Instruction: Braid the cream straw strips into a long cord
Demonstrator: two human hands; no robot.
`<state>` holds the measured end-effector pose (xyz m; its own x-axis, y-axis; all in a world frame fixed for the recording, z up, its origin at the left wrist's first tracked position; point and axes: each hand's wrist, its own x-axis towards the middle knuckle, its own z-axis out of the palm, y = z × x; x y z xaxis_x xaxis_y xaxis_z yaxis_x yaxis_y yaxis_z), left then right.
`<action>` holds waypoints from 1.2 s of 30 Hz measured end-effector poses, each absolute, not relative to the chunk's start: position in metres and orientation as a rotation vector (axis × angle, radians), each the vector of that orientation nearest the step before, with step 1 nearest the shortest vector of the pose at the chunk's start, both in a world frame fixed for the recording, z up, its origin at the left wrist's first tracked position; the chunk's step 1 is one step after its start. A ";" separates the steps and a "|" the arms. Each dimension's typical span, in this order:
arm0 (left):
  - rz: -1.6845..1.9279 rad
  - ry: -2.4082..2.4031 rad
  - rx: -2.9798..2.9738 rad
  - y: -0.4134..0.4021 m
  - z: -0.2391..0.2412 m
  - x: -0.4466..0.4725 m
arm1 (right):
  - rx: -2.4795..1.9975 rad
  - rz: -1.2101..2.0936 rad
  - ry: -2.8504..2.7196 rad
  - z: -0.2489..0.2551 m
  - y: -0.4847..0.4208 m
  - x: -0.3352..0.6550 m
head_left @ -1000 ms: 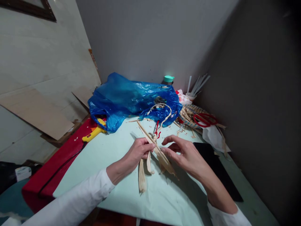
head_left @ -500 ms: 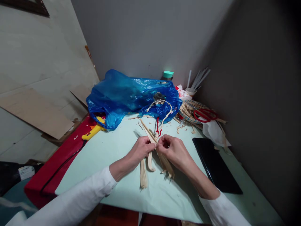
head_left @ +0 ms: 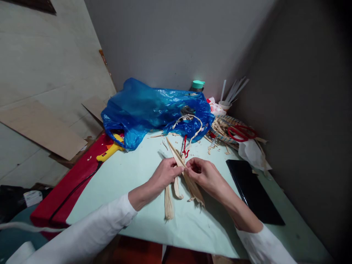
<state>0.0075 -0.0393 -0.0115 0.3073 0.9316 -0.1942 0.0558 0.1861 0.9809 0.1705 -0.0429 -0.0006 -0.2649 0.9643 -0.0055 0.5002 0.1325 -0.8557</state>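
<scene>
Pale, dry strips that look like corn husk are pinched between my two hands over the table. My left hand closes thumb and fingers on them from the left. From the right, my right hand pinches the same strips, its fingertips nearly meeting my left thumb. One strip points up and away; others hang toward me, among them a narrow husk strip. Just beyond my fingers a braided cord curves, with a red tie at its near end. My fingers hide where the strips cross.
A blue plastic bag spreads across the back. A yellow-handled corded tool lies left. On the right are a woven basket, red-handled scissors, a black tablet-like slab and a cup of white sticks. Scraps litter the far tabletop.
Both hands keep their pinch on the husk strips, almost in the same place. The whole view has shifted slightly.
</scene>
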 end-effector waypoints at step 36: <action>0.880 1.058 1.494 -0.032 -0.024 0.006 | -1.595 0.810 -1.903 0.001 -0.051 0.161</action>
